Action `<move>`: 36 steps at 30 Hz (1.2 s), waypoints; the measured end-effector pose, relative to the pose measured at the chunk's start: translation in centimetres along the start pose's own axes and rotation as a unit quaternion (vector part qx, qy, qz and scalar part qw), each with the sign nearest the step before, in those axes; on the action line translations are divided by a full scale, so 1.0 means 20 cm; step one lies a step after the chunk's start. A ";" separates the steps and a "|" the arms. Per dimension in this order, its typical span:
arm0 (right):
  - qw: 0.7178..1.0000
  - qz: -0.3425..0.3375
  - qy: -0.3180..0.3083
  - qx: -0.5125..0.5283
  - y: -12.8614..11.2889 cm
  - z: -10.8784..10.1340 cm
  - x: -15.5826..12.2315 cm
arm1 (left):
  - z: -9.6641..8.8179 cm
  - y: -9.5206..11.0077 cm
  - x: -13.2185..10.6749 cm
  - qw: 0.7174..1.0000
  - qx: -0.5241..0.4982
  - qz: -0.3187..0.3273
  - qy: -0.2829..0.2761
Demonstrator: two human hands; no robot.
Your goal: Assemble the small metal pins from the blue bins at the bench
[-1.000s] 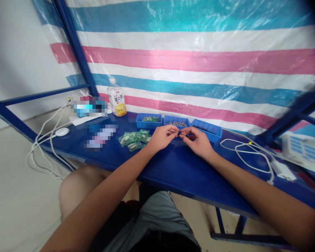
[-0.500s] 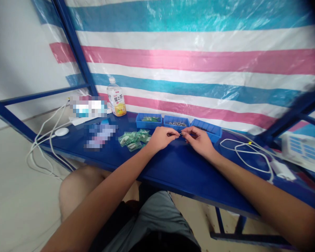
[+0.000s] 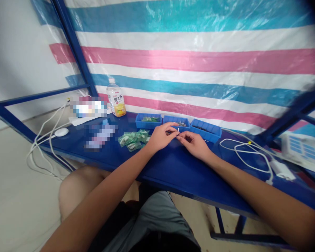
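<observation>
A striped plastic tarpaulin (image 3: 173, 63), banded teal, white and pink, hangs at 12 o'clock behind the glossy blue counter (image 3: 170, 168), glare streaking its top toward 1 o'clock. At 10 o'clock, 1 blue metal post (image 3: 72, 45) meets a crossbar (image 3: 47, 94); a plain white wall (image 3: 13, 42) lies beyond. Pale floor (image 3: 7, 182) spreads at 8 o'clock. A dark-blue rail (image 3: 252, 239) runs beneath the counter at 5 o'clock.

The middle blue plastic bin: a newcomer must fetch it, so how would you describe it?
Find the dark blue table with a striped plastic sheet behind it. Along its far edge stand three small blue plastic bins in a row. The middle bin holds thin silvery metal pieces; the left bin holds green items, the right bin dark pieces.
</observation>
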State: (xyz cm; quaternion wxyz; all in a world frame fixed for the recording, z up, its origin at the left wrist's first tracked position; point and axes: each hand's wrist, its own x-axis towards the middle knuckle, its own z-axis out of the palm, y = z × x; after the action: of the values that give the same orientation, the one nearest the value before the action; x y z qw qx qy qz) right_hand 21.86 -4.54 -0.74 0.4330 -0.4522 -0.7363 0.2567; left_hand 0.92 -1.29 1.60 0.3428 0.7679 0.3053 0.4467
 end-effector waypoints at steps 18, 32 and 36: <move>0.991 0.058 0.000 0.120 0.01 -0.03 0.01 | -0.01 0.01 0.01 0.998 -0.057 -0.029 -0.022; 0.964 0.123 0.017 0.236 0.02 -0.03 0.12 | -0.01 -0.03 0.02 0.997 0.016 -0.029 0.073; 0.961 0.182 0.059 0.200 0.05 -0.06 0.17 | 0.00 -0.03 0.01 0.997 0.059 -0.016 0.057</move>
State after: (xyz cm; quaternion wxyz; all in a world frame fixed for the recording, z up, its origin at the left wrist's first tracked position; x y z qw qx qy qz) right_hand 22.65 -1.09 0.48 0.5037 -0.4967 -0.5484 0.4460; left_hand 0.87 -0.77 1.35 0.2861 0.7553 0.3622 0.4653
